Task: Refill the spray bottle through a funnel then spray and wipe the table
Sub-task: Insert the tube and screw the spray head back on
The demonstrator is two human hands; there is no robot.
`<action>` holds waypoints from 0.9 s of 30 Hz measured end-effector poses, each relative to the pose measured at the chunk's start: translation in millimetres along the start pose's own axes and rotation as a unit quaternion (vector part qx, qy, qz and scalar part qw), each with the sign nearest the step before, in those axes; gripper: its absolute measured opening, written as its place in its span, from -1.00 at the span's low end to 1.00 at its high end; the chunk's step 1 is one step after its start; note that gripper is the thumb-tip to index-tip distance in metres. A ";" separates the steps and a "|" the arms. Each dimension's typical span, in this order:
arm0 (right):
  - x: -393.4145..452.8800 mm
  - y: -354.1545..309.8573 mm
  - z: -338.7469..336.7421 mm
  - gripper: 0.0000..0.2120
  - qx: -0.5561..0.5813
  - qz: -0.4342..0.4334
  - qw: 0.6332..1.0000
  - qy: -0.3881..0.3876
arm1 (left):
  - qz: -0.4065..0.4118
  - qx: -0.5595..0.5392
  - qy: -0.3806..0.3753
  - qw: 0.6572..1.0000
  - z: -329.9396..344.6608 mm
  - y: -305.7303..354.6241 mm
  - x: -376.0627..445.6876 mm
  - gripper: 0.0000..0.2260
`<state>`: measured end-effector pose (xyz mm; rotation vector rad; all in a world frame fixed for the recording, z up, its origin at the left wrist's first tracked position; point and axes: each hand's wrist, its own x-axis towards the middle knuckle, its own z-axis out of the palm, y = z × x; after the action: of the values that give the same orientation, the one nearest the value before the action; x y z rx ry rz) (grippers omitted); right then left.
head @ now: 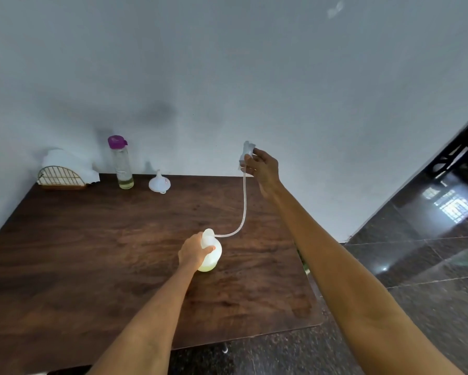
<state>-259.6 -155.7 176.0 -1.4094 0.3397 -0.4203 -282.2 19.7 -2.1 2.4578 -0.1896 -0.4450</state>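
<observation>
Wooden table [92, 253]: left hand [193, 251] grips spray bottle [211, 253], right hand [264, 167] lifts sprayer head [246, 154].

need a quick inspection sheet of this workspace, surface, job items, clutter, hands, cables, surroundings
surface: dark wooden table, no spill seen.
job's things: spray bottle upright mid-table, a little yellowish liquid at its bottom; spray head lifted off, its dip tube curving down into the bottle mouth; white funnel standing wide end down at the back edge; refill bottle with purple cap, nearly empty.
clutter: wire napkin holder with white tissue, back left corner.
grippers: left hand grips the spray bottle; right hand holds the spray head up.
cables: nothing seen.
surroundings: pale wall behind, glossy dark tiled floor to the right.
</observation>
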 end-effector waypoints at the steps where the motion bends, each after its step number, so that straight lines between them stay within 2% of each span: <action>1: 1.2 -2.8 2.0 -0.60 -0.012 -0.002 1.000 -0.002 | 0.001 -0.002 0.001 1.000 0.2 -0.9 0.0 -0.53; 10: 2.1 -5.8 25.1 -0.60 -0.083 -0.020 0.995 0.046 | 0.011 -0.015 0.010 1.000 0.0 -3.8 -2.9 -0.55; 22: 12.1 20.4 49.8 -0.50 -0.109 0.017 0.989 0.096 | 0.023 -0.030 0.015 0.999 1.6 -7.3 -2.3 -0.54; 27: 13.3 25.9 58.2 -0.50 -0.103 -0.016 0.986 0.129 | 0.024 -0.035 0.012 0.999 1.5 -8.5 -1.8 -0.53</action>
<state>-218.6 -108.4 158.3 -1.5659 0.5859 -0.6100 -284.2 26.1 -7.9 2.3844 -0.2201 -0.3940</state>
